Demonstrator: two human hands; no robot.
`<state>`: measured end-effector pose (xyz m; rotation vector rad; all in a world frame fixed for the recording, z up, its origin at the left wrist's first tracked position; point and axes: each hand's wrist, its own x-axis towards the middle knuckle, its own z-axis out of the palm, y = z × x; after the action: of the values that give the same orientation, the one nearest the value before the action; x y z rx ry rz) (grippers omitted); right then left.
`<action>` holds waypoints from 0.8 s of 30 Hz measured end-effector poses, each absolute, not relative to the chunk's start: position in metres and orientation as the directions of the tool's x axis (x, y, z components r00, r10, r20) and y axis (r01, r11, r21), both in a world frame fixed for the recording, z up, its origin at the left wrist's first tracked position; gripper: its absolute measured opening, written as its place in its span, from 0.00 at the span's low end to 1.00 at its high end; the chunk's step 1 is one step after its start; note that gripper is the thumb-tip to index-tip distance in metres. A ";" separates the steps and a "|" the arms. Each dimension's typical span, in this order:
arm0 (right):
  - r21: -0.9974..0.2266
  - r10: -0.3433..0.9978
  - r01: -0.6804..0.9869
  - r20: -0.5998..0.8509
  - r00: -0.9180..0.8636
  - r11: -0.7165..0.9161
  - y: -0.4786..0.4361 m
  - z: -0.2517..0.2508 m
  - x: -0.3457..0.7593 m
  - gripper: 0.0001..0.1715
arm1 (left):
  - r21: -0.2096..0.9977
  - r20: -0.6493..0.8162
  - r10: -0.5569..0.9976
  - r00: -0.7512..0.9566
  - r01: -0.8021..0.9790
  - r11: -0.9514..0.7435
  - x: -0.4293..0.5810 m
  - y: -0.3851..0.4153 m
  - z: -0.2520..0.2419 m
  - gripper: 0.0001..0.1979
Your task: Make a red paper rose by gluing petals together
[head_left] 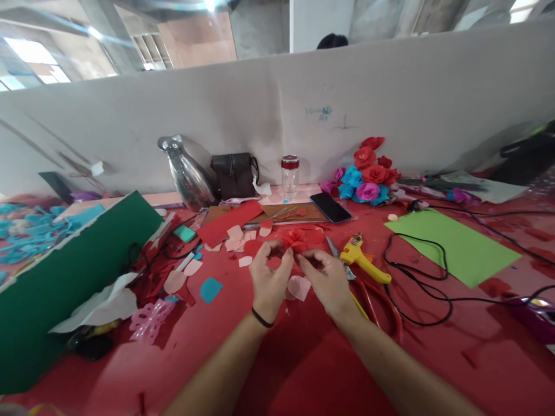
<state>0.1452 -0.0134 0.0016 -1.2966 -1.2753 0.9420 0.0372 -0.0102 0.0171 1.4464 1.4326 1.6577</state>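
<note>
Behind the red tabletop [195, 332] rises a pale partition [243, 110]. Left hand [269, 282] and right hand [330, 283] pinch a red paper flower [295, 238] over the tabletop's middle; rightward lies a yellow glue gun [362, 261], toward the far edge a paper-flower bouquet [374, 174].

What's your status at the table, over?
Left hand, right hand: both on red paper flower. Yellow glue gun beside right hand. Loose paper pieces scattered nearby.
</note>
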 end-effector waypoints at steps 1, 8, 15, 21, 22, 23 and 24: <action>-0.978 0.983 0.174 0.135 0.124 0.112 -0.014 0.002 0.145 0.14 | 0.910 0.396 0.865 -0.309 0.260 -0.324 0.037 -0.011 0.017 0.01; -0.973 0.978 0.177 0.172 0.118 0.150 -0.020 0.006 0.141 0.12 | 0.888 0.437 0.827 -0.354 0.318 -0.333 0.038 -0.013 0.014 0.02; -0.984 0.973 0.091 0.169 0.156 0.156 -0.019 0.007 0.143 0.10 | 0.815 0.537 0.796 -0.278 0.415 -0.405 0.037 -0.021 0.011 0.02; -0.988 0.976 0.070 0.150 0.159 0.141 -0.019 0.008 0.145 0.10 | 0.860 0.495 0.836 -0.238 0.274 -0.431 0.036 -0.020 0.010 0.06; -0.987 0.976 0.067 0.154 0.152 0.146 -0.019 0.008 0.145 0.10 | 0.884 0.458 0.852 -0.253 0.231 -0.406 0.036 -0.019 0.009 0.05; -0.986 0.976 0.067 0.162 0.145 0.154 -0.019 0.008 0.144 0.11 | 0.906 0.419 0.867 -0.271 0.188 -0.379 0.035 -0.017 0.009 0.04; -0.984 0.975 0.069 0.172 0.142 0.163 -0.019 0.008 0.144 0.11 | 0.925 0.379 0.881 -0.285 0.143 -0.352 0.035 -0.015 0.008 0.04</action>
<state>0.1444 -0.0188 0.0076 -1.1911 -1.2161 0.9502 0.0352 -0.0150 0.0083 1.3932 1.3060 1.6928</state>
